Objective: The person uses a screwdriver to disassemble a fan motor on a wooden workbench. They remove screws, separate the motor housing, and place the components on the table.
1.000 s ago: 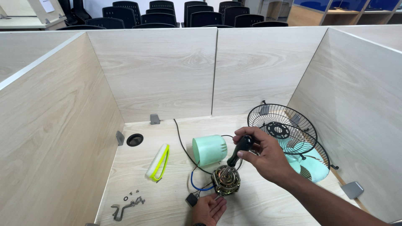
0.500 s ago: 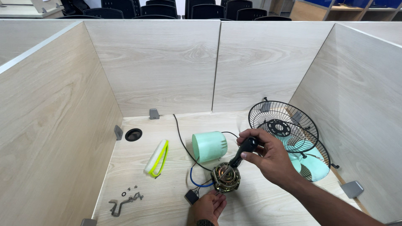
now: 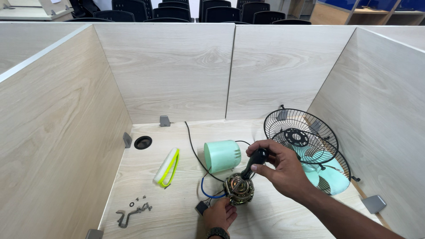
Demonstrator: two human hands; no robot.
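**Screwdriver on the motor, other hand bracing it**

Nearest me, my left hand is cupped against the near side of the fan motor — fingers curled onto its lower edge, so the bare copper-wound block cannot turn or skid on the desk. Just left of the motor sits a small black part on its leads, and a blue wire loops out on that same side.

My right hand is closed around the black handle of the screwdriver, gripped from above, the shaft slanting down-left so the tip meets the top of the motor. I judge the tilt keeps the handle clear of my view of the tip.

Further left of the motor, well apart, a bent metal bracket and a few tiny screws and washers lie grouped — kept together out of the way, it seems. The white and yellow-green handle piece lies left of the motor too.

Just behind the motor rests the mint-green motor cover on its side, with the black power cord running back past it. To the right and beyond, the wire grille leans over the green fan blades.
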